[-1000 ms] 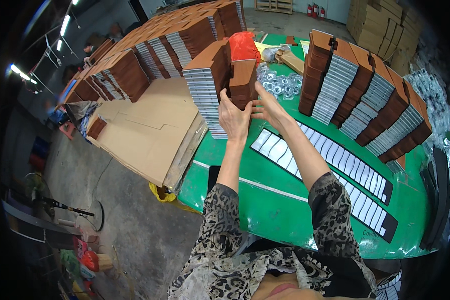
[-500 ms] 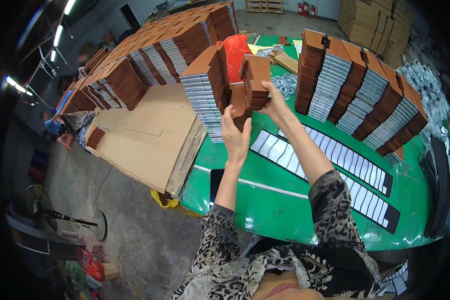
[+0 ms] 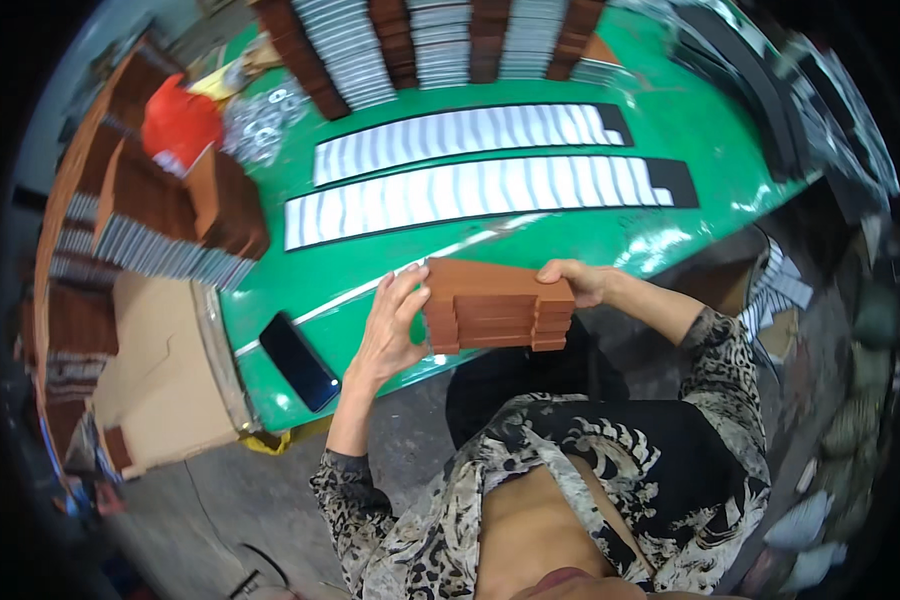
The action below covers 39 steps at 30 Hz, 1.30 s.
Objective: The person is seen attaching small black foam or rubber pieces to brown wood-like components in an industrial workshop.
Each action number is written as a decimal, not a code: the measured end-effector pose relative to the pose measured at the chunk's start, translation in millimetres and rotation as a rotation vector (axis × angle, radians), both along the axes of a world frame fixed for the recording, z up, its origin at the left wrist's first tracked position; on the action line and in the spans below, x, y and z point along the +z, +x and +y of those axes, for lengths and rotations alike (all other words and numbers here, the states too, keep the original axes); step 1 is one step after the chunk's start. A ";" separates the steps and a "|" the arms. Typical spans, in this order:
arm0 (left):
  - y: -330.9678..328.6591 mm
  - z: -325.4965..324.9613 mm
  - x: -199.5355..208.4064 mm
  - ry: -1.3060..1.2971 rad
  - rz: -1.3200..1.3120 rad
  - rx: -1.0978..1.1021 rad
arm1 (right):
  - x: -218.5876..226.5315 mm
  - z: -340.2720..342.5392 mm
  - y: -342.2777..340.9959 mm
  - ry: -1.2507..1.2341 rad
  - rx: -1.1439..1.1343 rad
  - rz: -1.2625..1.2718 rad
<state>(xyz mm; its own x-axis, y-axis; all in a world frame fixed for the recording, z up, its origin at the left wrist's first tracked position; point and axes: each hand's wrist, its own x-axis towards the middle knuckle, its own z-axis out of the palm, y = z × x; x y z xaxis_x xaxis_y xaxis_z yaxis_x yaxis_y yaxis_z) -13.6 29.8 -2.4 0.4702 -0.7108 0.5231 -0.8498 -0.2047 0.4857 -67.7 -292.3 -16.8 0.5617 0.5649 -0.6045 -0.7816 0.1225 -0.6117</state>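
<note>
1. Brown stack (image 3: 498, 310): held over the near edge of the green table (image 3: 675, 125).
2. Right hand (image 3: 585, 282): grasps the stack's right end, thumb on top.
3. Left hand (image 3: 385, 335): fingers half-curled at the left end; whether they grip cannot be told.
4. Black phone (image 3: 298, 362): on the table's near-left part.
5. Two striped strips (image 3: 470, 195): flat on the table's middle.

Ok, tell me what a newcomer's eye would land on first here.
First, probably the stack of brown pieces held between the left hand and right hand, at the centre, in front of the person's body. Then the bright red bag at upper left, vivid against the green table. The two long white strips with black borders also stand out, lying just beyond the hands.
</note>
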 end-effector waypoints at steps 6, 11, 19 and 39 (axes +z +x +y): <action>-8.6 -68.9 -10.4 0.042 0.179 0.071 | -16.2 -46.3 -13.0 -0.024 -0.155 -0.022; -15.9 -77.7 -37.8 0.062 0.577 0.311 | -15.4 -71.6 -1.5 -0.247 -0.186 -0.281; -22.3 -82.7 -16.7 0.158 0.580 0.435 | -21.3 -145.0 -15.2 -0.905 -0.654 -0.835; -21.4 -68.3 -31.2 0.017 0.748 0.407 | -25.4 -257.0 9.7 -1.611 0.139 -1.551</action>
<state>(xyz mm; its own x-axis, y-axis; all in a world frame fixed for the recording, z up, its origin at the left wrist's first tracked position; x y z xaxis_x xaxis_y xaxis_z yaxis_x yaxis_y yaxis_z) -35.0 -38.5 -33.5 0.9084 -0.4164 -0.0361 -0.1650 -0.4367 0.8844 -57.9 -549.3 -42.2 0.9218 0.2698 0.2785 0.2995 -0.9516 -0.0693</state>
